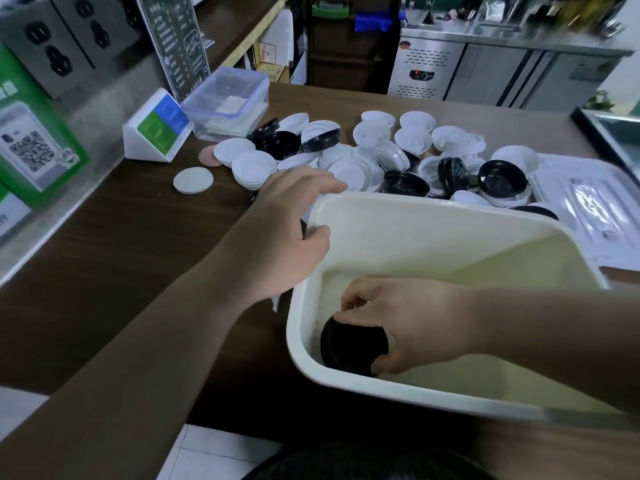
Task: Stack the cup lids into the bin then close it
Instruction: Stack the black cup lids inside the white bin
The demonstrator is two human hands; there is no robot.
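while the left hand [287,233] is gripping the white bin [450,206] at its far-left rim corner, the right hand [405,327] is holding black lids [349,344] low inside the bin, fingers [349,306] curled round them. loose white and black lids [381,157] are lying heaped on the table [121,254] beyond the bin.

The dark wooden counter [121,244] bears a white bin [415,237], scattered cup lids [414,140], a clear box [228,102] and a wedge-shaped sign [156,129].
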